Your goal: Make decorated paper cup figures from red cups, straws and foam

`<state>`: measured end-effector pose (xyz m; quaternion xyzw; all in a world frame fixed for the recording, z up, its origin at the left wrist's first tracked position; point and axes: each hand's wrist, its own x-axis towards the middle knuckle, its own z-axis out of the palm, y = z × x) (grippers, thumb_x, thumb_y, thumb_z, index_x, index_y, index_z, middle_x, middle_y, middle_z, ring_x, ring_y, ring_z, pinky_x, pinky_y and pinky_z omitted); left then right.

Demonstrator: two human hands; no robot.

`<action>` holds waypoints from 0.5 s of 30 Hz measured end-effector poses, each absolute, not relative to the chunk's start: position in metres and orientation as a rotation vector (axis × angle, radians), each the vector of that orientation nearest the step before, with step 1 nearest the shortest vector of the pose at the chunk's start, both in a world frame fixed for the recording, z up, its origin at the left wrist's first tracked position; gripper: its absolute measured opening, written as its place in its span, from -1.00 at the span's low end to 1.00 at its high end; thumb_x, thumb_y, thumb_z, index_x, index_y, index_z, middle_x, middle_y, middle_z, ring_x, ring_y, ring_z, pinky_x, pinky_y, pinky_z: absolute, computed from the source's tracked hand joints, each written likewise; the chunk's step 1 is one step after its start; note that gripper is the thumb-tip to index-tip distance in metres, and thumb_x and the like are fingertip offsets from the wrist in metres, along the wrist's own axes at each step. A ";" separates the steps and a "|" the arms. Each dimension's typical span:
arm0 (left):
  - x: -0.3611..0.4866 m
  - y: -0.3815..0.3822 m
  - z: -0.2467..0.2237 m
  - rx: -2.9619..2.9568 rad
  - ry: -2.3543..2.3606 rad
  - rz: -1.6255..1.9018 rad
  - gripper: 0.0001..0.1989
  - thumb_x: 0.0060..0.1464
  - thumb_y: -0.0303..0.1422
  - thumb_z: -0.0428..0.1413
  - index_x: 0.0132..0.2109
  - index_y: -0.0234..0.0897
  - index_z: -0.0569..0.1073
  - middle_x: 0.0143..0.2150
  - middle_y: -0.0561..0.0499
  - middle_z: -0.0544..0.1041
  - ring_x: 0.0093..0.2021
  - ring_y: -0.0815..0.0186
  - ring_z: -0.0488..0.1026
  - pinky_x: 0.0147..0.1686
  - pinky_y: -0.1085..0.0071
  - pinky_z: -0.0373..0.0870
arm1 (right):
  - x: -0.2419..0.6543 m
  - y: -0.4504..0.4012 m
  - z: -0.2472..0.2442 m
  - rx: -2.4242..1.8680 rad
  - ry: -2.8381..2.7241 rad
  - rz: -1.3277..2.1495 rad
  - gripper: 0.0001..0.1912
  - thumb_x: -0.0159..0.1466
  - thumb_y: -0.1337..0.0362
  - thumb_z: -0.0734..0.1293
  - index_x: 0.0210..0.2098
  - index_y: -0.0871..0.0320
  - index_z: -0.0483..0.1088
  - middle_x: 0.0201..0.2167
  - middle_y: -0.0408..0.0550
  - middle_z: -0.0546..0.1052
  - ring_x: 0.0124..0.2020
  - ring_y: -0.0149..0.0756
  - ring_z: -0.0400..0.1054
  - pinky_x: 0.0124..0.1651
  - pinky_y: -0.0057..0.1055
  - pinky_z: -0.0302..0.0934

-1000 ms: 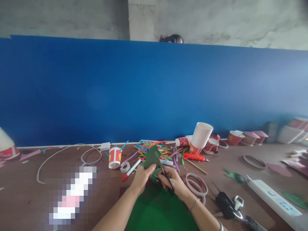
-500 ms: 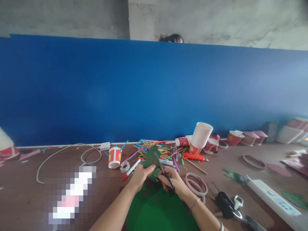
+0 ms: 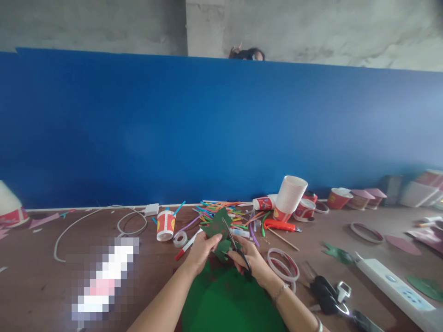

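My left hand (image 3: 202, 251) pinches a piece of dark green paper (image 3: 218, 222) between thumb and fingers, above the table. Black-handled scissors (image 3: 246, 263) are in my right hand (image 3: 252, 258), fingers wrapped around the handles. Their blades point up and to the left, across the right side of the paper. A lower flap of the green paper hangs between my two hands. Under my wrists lies a large bright green sheet (image 3: 231, 299). Behind the held paper is a pile of coloured strips (image 3: 238, 213), partly hidden by it.
A red-and-white paper cup (image 3: 166, 226), a tape roll (image 3: 180, 239) and a red marker (image 3: 187, 245) lie left. Rightward are stacked cups (image 3: 290, 196), an orange utility knife (image 3: 280, 225), larger tape rolls (image 3: 282, 265), keys (image 3: 325, 293) and a power strip (image 3: 394, 286). A blue partition (image 3: 207, 129) stands behind.
The green paper has turned slightly, and its lower flap sits a little differently beside the blades. Both hands stay in nearly the same place, with paper and scissors still held.
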<state>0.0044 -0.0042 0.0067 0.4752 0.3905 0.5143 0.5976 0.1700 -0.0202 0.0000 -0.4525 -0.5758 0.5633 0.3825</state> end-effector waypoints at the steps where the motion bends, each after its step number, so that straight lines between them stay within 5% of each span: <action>1: 0.007 -0.005 0.005 1.086 0.931 1.208 -0.59 -0.10 -0.14 0.19 -0.62 -0.29 0.21 -0.69 0.18 0.15 -0.62 0.49 0.04 -0.56 0.49 -0.04 | 0.170 -0.020 -0.001 -1.153 -1.465 1.437 -0.26 0.06 0.10 0.39 0.13 0.32 0.11 -0.78 -0.33 0.33 -0.78 -0.51 0.13 -0.69 -0.57 0.06; 6: 0.017 -0.009 0.004 1.058 1.062 1.188 -0.53 -0.10 0.00 0.14 -0.63 -0.32 0.29 -0.70 0.13 0.22 -0.67 0.50 0.11 -0.63 0.51 -0.05 | 0.166 -0.021 -0.005 -1.137 -1.463 1.464 -0.18 0.02 0.06 0.41 0.15 0.31 0.09 -0.78 -0.32 0.34 -0.77 -0.47 0.17 -0.69 -0.55 0.08; 15: 0.017 -0.012 0.011 1.084 1.017 1.166 -0.56 -0.12 -0.06 0.17 -0.64 -0.31 0.26 -0.72 0.15 0.21 -0.69 0.51 0.08 -0.65 0.50 -0.05 | 0.163 -0.023 -0.003 -1.134 -1.449 1.431 -0.27 0.06 0.07 0.40 0.10 0.32 0.15 -0.78 -0.32 0.33 -0.77 -0.50 0.15 -0.68 -0.57 0.06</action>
